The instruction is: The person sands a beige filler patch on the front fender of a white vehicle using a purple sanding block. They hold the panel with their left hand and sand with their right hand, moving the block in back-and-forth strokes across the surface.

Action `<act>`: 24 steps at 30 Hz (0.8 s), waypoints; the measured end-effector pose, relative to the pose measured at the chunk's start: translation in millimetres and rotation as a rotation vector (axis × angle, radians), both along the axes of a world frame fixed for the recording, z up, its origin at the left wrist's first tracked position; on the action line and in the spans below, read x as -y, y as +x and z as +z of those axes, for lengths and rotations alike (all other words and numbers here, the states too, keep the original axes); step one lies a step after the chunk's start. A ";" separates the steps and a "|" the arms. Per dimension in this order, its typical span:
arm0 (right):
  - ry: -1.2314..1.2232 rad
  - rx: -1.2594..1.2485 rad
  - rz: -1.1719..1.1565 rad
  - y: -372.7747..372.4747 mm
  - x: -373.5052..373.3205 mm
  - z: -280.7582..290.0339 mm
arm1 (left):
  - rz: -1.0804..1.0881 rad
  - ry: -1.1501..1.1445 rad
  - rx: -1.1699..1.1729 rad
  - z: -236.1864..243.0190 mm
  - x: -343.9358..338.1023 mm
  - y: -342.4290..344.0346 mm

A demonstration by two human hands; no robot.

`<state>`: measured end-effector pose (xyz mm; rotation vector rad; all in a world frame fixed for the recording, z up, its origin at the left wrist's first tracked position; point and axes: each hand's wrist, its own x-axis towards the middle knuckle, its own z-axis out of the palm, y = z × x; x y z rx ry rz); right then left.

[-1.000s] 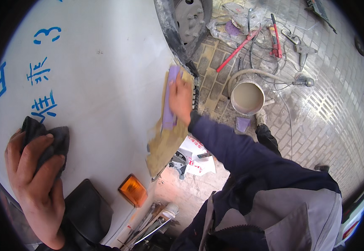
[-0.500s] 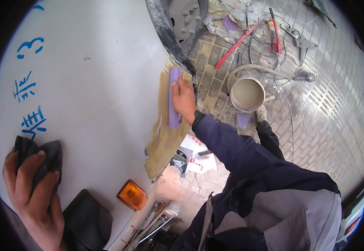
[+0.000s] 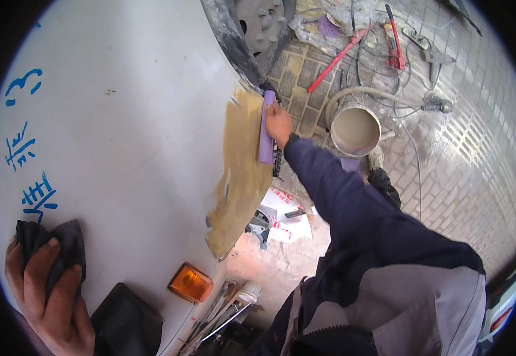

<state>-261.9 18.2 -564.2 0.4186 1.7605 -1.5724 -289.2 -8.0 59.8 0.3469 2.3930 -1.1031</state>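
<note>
My right hand (image 3: pixel 279 124) grips a long purple sanding block (image 3: pixel 266 133) along its length. The block lies at the right edge of a tan filler patch (image 3: pixel 239 160), just below the wheel in view. That patch covers the edge of a white vehicle panel (image 3: pixel 142 136). At the lower left, my left hand (image 3: pixel 53 299) is closed over a dark grey cloth (image 3: pixel 68 240), which rests on the panel under blue handwritten marks (image 3: pixel 22 148). Part of the cloth is hidden by the fingers.
An orange indicator lamp (image 3: pixel 190 282) and a black mirror-like housing (image 3: pixel 127 320) are near my left forearm. A wheel (image 3: pixel 264 35) sits at the top. On the paving stand a bucket (image 3: pixel 335 133) of cloudy liquid, a red-handled tool (image 3: pixel 338 62), hoses and a spray-gun-shaped tool (image 3: pixel 435 59).
My right hand and the purple block have moved right, from over the filler patch to its outer edge. My left hand and cloth sit slightly lower in view; the whole view has shifted a little.
</note>
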 end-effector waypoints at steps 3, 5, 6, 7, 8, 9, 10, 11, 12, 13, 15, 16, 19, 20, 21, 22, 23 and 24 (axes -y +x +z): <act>0.002 -0.145 -0.104 2.0 0.9 -0.4 | 0.089 0.046 0.010 -2.1 -7.1 -4.0; 0.001 -0.552 -0.179 5.2 2.9 -0.9 | 0.076 0.033 0.017 -3.3 -10.3 -6.9; 0.098 -0.640 -0.222 6.9 3.8 -1.6 | 0.076 0.023 0.031 -3.7 -11.5 -7.7; 0.121 -0.561 -0.260 7.9 4.4 -2.9 | 0.078 0.026 0.045 -3.8 -12.5 -8.7; 0.129 -0.480 -0.263 8.3 4.8 -4.5 | 0.077 0.028 0.048 -4.1 -12.6 -9.6; 0.151 -0.360 -0.237 8.7 4.8 -6.2 | 0.079 0.028 0.034 -4.2 -13.0 -9.0; 0.108 -0.230 -0.267 8.8 4.8 -7.9 | 0.070 0.037 0.029 -4.1 -12.8 -8.8; 0.079 -0.220 -0.165 8.9 4.8 -9.4 | 0.059 0.048 0.038 -4.3 -12.1 -9.0; 0.106 -0.259 -0.153 9.0 4.7 -10.4 | 0.048 0.057 0.047 -3.7 -11.8 -9.1; 0.153 -0.338 -0.169 9.1 4.6 -11.2 | 0.074 0.034 0.039 -3.5 -11.8 -8.1; 0.092 -0.509 -0.232 9.5 4.3 -10.5 | 0.118 -0.008 0.034 -2.5 -11.5 -7.8; 0.098 -0.583 -0.258 9.8 4.0 -9.9 | 0.102 -0.006 0.039 -1.9 -11.0 -8.1; 0.111 -0.540 -0.237 9.3 1.6 -12.2 | 0.076 0.002 0.060 -0.1 -10.4 -8.9; 0.113 -0.337 -0.194 8.4 0.3 -13.2 | 0.081 0.005 0.052 0.5 -10.7 -8.3; 0.131 -0.152 -0.182 7.5 -0.9 -13.8 | 0.087 0.011 0.050 0.9 -10.8 -7.8; 0.123 -0.184 -0.119 6.7 -1.9 -13.8 | 0.080 0.010 0.059 1.0 -10.7 -7.8; 0.102 -0.214 -0.061 6.2 -2.6 -13.4 | 0.073 0.008 0.065 1.1 -10.4 -7.8; 0.098 -0.271 -0.039 5.8 -3.2 -13.2 | 0.065 0.009 0.061 0.6 -9.6 -7.5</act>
